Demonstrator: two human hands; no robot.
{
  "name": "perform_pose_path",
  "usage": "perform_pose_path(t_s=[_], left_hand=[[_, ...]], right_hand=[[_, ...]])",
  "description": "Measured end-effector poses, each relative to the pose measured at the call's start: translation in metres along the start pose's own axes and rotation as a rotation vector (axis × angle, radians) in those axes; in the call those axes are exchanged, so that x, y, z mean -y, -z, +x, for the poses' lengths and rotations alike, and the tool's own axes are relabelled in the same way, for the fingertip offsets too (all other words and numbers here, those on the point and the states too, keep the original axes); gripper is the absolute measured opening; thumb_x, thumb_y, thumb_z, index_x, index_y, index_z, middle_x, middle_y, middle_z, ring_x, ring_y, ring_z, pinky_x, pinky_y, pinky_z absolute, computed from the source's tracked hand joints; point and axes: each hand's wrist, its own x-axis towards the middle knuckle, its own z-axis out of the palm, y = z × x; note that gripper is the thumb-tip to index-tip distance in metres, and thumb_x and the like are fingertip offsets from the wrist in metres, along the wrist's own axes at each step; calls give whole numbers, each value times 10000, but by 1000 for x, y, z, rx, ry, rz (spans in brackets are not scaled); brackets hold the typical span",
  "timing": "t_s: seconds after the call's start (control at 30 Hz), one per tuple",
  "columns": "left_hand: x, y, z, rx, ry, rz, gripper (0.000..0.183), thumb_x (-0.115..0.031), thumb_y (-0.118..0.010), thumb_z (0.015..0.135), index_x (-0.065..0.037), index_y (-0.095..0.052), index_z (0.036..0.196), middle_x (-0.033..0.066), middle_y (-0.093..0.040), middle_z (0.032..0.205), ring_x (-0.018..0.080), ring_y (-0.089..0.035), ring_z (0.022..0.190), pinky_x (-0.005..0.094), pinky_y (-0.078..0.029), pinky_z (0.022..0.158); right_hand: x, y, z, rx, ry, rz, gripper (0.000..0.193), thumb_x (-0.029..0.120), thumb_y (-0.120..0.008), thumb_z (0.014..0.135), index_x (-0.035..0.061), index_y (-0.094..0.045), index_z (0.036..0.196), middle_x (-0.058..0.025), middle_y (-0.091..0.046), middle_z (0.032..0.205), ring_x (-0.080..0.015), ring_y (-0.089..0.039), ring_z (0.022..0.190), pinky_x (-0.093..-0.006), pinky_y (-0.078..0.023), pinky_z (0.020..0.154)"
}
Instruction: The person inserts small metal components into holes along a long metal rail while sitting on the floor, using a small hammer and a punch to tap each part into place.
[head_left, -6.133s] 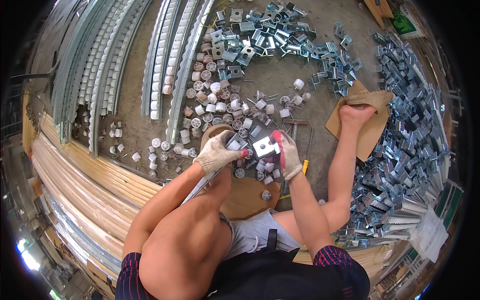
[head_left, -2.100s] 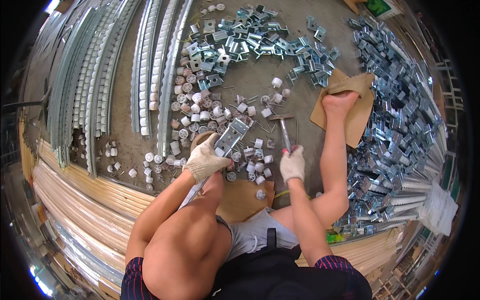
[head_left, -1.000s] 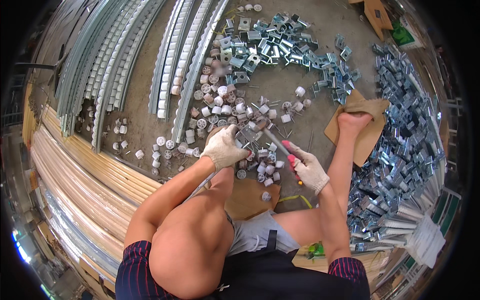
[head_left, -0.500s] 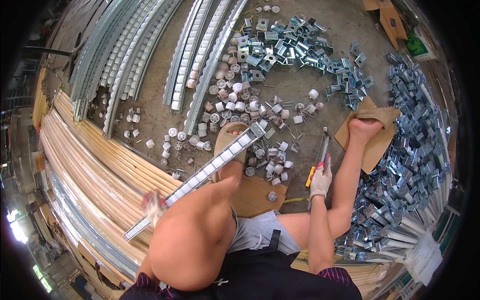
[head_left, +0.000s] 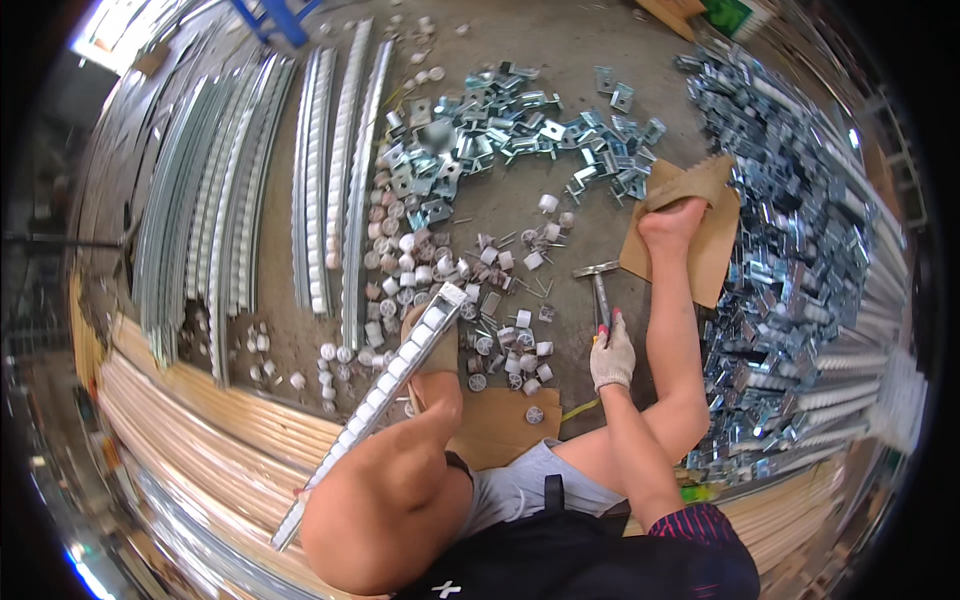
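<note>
My right hand (head_left: pixel 612 360), in a pale work glove with red-tipped fingers, is closed around the grip of a hammer (head_left: pixel 600 290). Its metal head points away from me over the concrete floor, left of my right shin. A long, narrow metal roller track (head_left: pixel 388 382) with a row of white rollers slants across my left leg. Its far end rests over or near my left foot, by the loose rollers, and its near end passes left of my knee. My left knee hides nearly all of my left hand; just a small reddish glove tip (head_left: pixel 301 492) shows against the track.
Loose white wheels (head_left: pixel 520 345) and small pins lie ahead of me. Beyond them are scattered metal brackets (head_left: pixel 490 125); a large bracket heap (head_left: pixel 800 240) fills the right side. Finished-looking roller tracks (head_left: pixel 345 180) lie at left, beside bundled long tubes (head_left: pixel 190 420). Cardboard (head_left: pixel 505 425) lies beneath me.
The hammer has turned in my right hand, so its head now lies crosswise. The roller track has swung steeper, and my left hand has slipped behind my knee. The whole view has shifted.
</note>
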Motion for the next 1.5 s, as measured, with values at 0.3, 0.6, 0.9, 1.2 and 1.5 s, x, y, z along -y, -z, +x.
perform_pose_path(t_s=[0.3, 0.6, 0.9, 1.2, 1.5], left_hand=[[29, 29, 15, 56, 123, 22, 542, -159, -695, 897, -31, -587, 1413, 119, -664, 971, 253, -665, 845, 383, -545, 755], [192, 288, -31, -900, -209, -735, 582, -500, -463, 1066, -68, -545, 1448, 58, -659, 1053, 165, -648, 895, 318, -558, 823], [229, -15, 60, -21, 610, -278, 446, -192, -678, 899, 17, -677, 1293, 61, -713, 861, 119, -638, 695, 318, -529, 595], [334, -115, 7, 348, 687, -145, 638, -409, -733, 922, -92, -580, 1454, 202, -671, 1223, 291, -682, 1056, 409, -563, 890], [321, -119, 14, 184, 288, 185, 762, -481, -741, 892, -75, -530, 1501, 242, -590, 1361, 414, -609, 1197, 478, -515, 1000]], right_hand=[[-6, 16, 2, 78, 26, -345, 529, 331, -609, 984, 108, -577, 1463, -199, -671, 1218, -404, -622, 1139, -499, -525, 992], [24, -2, -6, 62, 51, -380, 587, 371, -652, 954, 117, -557, 1475, -208, -627, 1247, -397, -622, 1123, -496, -529, 962], [23, 13, -17, 5, 101, -347, 582, 320, -778, 880, 134, -578, 1394, -200, -605, 1269, -387, -620, 1154, -492, -537, 960], [40, 21, -23, 341, -7, -543, 511, 395, -777, 904, 92, -549, 1246, -179, -692, 1150, -388, -721, 1047, -495, -591, 863], [70, 29, -7, 423, -82, -509, 487, 322, -716, 857, -9, -581, 1187, -249, -718, 1134, -419, -722, 1035, -487, -570, 933]])
